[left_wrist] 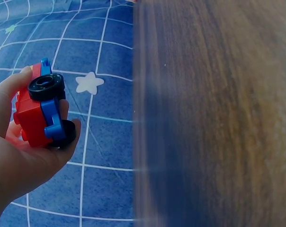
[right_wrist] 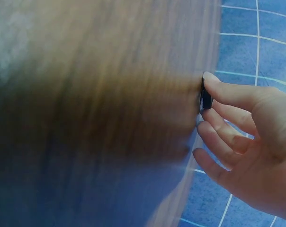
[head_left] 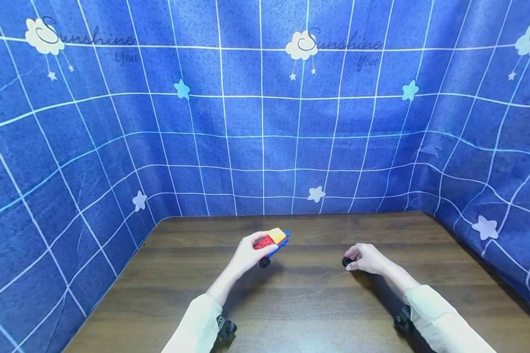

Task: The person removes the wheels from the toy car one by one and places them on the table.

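Observation:
My left hand [head_left: 249,252] grips a toy car [head_left: 271,242] of red, yellow and blue building bricks over the table. In the left wrist view the car's red body [left_wrist: 31,118], blue base [left_wrist: 51,118] and two black wheels are visible; one black wheel [left_wrist: 47,87] faces the camera. The blue end of the car points away to the right in the head view. Apart from it, on the right, my right hand [head_left: 367,258] pinches a small black wheel [head_left: 346,262] between thumb and fingers. That black wheel [right_wrist: 206,94] appears edge-on in the right wrist view.
The brown wooden table [head_left: 309,304] spreads beneath both hands. A blue curtain [head_left: 243,117] with white grid lines, stars and clouds stands behind it and along both sides. A black wrist device [head_left: 226,328] sits at the left sleeve, another [head_left: 404,319] at the right.

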### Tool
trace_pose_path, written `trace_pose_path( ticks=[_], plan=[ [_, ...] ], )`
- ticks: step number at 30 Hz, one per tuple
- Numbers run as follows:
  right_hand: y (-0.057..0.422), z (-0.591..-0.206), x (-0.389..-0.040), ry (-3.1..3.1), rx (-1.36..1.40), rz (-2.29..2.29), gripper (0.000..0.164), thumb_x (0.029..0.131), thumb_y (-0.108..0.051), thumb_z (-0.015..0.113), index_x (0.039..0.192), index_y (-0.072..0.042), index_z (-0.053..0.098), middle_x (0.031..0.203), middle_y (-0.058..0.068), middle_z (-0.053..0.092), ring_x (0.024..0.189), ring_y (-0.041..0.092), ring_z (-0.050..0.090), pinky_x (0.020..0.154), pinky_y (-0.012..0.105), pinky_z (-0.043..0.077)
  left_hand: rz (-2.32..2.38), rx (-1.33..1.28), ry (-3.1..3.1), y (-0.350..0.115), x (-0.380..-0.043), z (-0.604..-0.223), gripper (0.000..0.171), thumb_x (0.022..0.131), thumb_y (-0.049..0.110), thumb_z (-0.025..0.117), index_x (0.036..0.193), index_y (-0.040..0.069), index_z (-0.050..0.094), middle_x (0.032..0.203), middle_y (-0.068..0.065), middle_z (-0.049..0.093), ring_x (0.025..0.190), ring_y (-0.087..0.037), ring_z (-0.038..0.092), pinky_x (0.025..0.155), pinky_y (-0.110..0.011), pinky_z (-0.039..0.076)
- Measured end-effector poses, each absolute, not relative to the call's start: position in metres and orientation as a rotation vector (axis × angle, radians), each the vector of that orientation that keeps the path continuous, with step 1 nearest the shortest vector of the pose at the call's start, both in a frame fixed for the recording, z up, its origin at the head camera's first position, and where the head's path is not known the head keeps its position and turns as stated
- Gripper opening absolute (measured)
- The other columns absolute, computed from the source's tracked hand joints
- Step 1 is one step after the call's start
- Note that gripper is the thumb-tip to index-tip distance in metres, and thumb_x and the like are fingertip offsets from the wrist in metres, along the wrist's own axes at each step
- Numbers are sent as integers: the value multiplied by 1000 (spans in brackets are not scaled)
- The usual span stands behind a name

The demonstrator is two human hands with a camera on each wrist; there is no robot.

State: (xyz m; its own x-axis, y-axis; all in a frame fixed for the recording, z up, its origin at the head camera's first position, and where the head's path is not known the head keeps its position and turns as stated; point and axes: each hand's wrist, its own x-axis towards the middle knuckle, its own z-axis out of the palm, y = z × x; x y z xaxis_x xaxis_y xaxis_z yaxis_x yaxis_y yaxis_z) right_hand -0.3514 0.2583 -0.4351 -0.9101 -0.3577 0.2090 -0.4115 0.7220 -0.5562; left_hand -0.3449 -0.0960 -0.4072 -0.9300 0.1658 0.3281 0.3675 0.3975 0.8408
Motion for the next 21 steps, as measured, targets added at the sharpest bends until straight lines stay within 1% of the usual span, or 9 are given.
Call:
trace_pose_path(
  ticks=[6, 14, 17, 21],
  plan=[
    [257, -435, -351, -2831, 652, 915, 30, 68, -10, 79, 92, 4, 66, 81, 8, 66, 76, 20, 61, 69, 33, 49, -1541, -473, -2468, -96, -343, -407, 45, 80, 30, 74, 118, 8, 64, 112, -11, 67, 97, -19, 61, 87, -37, 50],
    [258, -431, -350, -2829, 705, 831, 31, 67, -10, 79, 92, 2, 66, 82, 8, 67, 78, 22, 61, 72, 38, 51, -1558, -472, -2466, -95, -342, -406, 45, 80, 28, 74, 118, 7, 63, 112, -12, 67, 95, -20, 61, 85, -36, 50],
    [260, -429, -350, -2824, 709, 841, 30, 68, -9, 79, 93, 3, 66, 84, 10, 69, 79, 24, 63, 72, 37, 51, -1566, -491, -2456, -96, -343, -407, 45, 80, 28, 74, 118, 6, 63, 111, -13, 67, 94, -18, 61, 83, -33, 51],
    [262, -424, -349, -2793, 734, 882, 29, 70, -6, 77, 94, 5, 65, 86, 15, 70, 80, 27, 65, 71, 36, 52, -1589, -490, -2453, -96, -339, -403, 45, 81, 26, 73, 119, 6, 62, 112, -15, 66, 94, -19, 62, 82, -34, 51]
  ],
)
